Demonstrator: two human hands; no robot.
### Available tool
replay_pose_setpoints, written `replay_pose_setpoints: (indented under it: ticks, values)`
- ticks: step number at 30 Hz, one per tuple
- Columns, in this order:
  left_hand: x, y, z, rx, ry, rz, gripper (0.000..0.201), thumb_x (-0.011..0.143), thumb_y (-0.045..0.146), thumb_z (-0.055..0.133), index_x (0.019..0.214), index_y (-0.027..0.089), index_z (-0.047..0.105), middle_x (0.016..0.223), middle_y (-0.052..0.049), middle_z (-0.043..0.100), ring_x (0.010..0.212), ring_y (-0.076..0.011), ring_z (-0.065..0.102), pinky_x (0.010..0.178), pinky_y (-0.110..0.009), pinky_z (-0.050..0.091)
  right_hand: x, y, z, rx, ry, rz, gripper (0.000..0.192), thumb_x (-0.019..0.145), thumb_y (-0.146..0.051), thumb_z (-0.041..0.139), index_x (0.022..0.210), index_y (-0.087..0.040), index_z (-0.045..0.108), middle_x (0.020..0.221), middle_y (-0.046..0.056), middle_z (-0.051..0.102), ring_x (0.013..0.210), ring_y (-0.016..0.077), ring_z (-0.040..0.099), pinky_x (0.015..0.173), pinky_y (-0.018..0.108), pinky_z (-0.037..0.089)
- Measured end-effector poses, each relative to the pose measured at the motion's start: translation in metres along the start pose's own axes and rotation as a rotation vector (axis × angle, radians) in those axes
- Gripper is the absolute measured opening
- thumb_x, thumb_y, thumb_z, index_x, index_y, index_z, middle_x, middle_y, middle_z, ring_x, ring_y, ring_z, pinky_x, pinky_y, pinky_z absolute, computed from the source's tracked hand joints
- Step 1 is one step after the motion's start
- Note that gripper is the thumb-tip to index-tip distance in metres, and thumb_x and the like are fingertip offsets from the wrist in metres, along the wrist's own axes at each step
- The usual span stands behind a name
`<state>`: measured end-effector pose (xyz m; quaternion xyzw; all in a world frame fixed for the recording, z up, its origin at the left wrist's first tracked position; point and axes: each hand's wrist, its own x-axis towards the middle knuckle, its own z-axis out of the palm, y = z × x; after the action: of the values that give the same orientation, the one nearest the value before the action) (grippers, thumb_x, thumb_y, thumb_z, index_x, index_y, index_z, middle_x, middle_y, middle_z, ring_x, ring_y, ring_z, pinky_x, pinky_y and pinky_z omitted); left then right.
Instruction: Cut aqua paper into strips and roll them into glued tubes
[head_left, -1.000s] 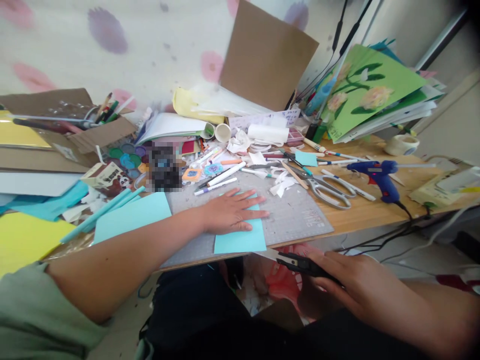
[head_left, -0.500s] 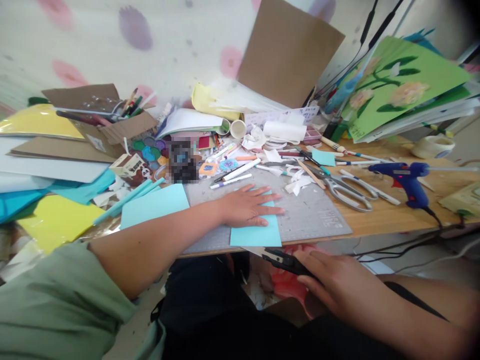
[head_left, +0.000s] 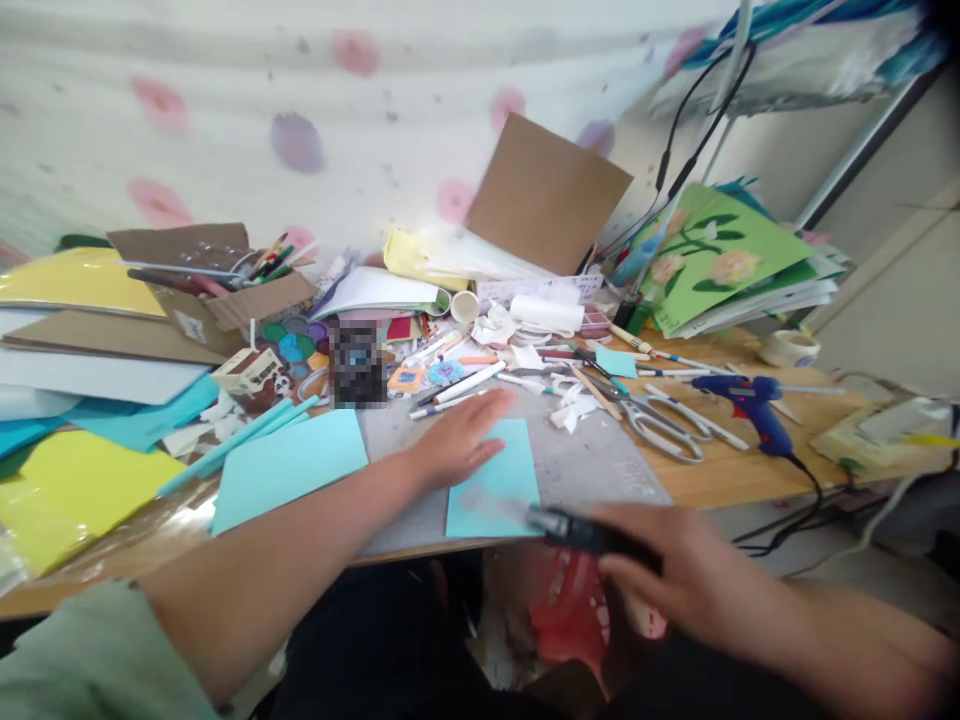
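The left hand (head_left: 455, 442) lies flat, fingers spread and grasping nothing, pressing the upper left part of a small light-blue paper rectangle (head_left: 499, 480). That sheet rests on a grey cutting mat (head_left: 600, 462) at the near edge of the wooden counter (head_left: 739, 470).

The right hand (head_left: 679, 570) is clenched around a dark-handled cutting tool (head_left: 581, 528), its front end at the sheet's lower right corner; motion blur hides the blade, and contact with the paper cannot be confirmed.

Left of the mat lies a larger light-blue paper sheet (head_left: 289, 466), with yellow paper (head_left: 71, 490) further left. Behind the left hand are scattered white marker pens (head_left: 469, 382). To the right of the mat lie grey metal scissors (head_left: 660, 425), and beyond them a blue glue gun (head_left: 754, 410) with its black cable running off the counter edge.

At the back, a brown cardboard sheet (head_left: 547, 195) leans against the flower-patterned wall, and a green card bearing flower decorations (head_left: 712, 255) tops a stack at the right.
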<state>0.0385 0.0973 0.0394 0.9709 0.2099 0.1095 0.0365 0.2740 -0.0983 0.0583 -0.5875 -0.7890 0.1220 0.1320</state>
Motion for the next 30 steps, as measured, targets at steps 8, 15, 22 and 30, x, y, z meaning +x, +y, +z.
replay_pose_setpoints:
  ticks: [8, 15, 22, 30]
  values:
    - [-0.043, 0.023, -0.017, 0.011, -0.153, -0.163, 0.057, 0.089, 0.049, 0.062, 0.135, 0.017, 0.050, 0.146, -0.017, 0.045, 0.131, -0.0335, 0.046, 0.106, -0.053, 0.041, 0.043, 0.101, -0.019, -0.191, 0.199, 0.271, 0.040, 0.082, -0.027, 0.052, 0.118, -0.017, 0.067, 0.111, 0.013, 0.072, 0.101, 0.0315, 0.067, 0.086, 0.043, 0.052]
    - [-0.070, 0.068, 0.001, 0.064, -0.187, -0.171, 0.078, 0.077, 0.037, 0.076, 0.143, 0.014, 0.042, 0.152, -0.018, 0.033, 0.140, -0.0368, 0.032, 0.112, -0.051, 0.034, 0.066, 0.104, -0.008, -0.250, 0.224, 0.221, 0.045, 0.080, -0.026, 0.055, 0.123, -0.013, 0.064, 0.114, 0.019, 0.067, 0.107, 0.0352, 0.063, 0.093, 0.049, 0.049]
    - [-0.088, 0.067, 0.012, 0.056, 0.071, -0.024, 0.044, 0.087, 0.012, 0.055, 0.131, 0.016, 0.054, 0.135, -0.012, 0.059, 0.127, -0.0291, 0.053, 0.102, -0.045, 0.050, 0.073, 0.055, -0.005, -0.179, 0.177, -0.171, 0.046, 0.089, -0.043, 0.055, 0.130, -0.021, 0.058, 0.131, 0.014, 0.058, 0.122, 0.0294, 0.053, 0.103, 0.045, 0.043]
    - [-0.106, 0.062, -0.010, -0.009, 0.410, -0.005, 0.034, 0.096, 0.016, 0.042, 0.127, 0.014, 0.057, 0.118, -0.011, 0.069, 0.112, -0.0205, 0.065, 0.097, -0.033, 0.054, 0.078, 0.024, 0.031, -0.114, -0.066, -0.470, 0.114, 0.063, -0.042, 0.082, 0.154, -0.016, 0.019, 0.157, 0.023, 0.024, 0.143, 0.0406, 0.026, 0.108, 0.060, 0.033]
